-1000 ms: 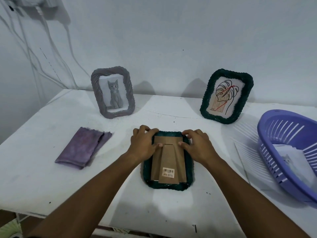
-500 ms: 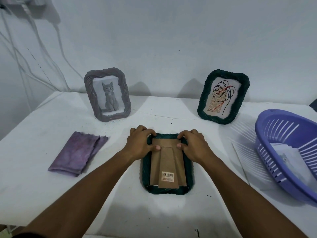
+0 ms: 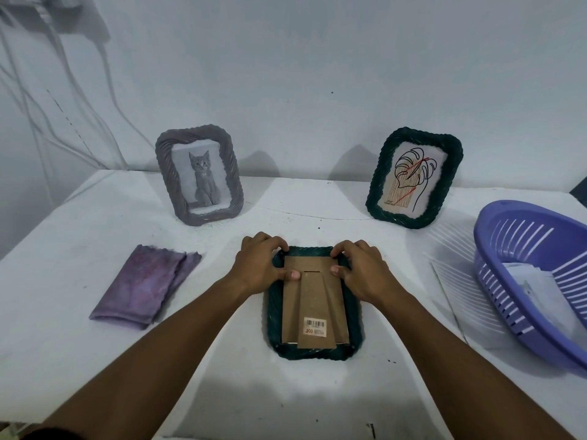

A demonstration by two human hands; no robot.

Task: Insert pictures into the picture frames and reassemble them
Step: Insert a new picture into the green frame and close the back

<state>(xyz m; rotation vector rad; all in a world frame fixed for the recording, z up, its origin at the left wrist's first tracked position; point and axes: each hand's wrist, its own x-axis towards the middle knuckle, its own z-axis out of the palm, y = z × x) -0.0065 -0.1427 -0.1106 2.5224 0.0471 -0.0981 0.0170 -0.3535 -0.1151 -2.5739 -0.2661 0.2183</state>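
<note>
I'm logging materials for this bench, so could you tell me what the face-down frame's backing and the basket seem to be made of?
Backing board: matte brown cardboard or fibreboard, judging by its flat, dull surface and barcode sticker. Basket: smooth purple plastic, apparently moulded, with slotted walls.

My white bench (image 3: 95,344), scuffed and speckled with small dark marks, meets a plain pale wall (image 3: 317,74), where white cables (image 3: 63,100) hang at the upper left.

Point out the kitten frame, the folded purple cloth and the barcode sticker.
kitten frame (image 3: 199,176): head view, on the kitten picture at its middle.
folded purple cloth (image 3: 144,285): head view, middle of its top fold.
barcode sticker (image 3: 315,327): head view, centre of the label.
</note>
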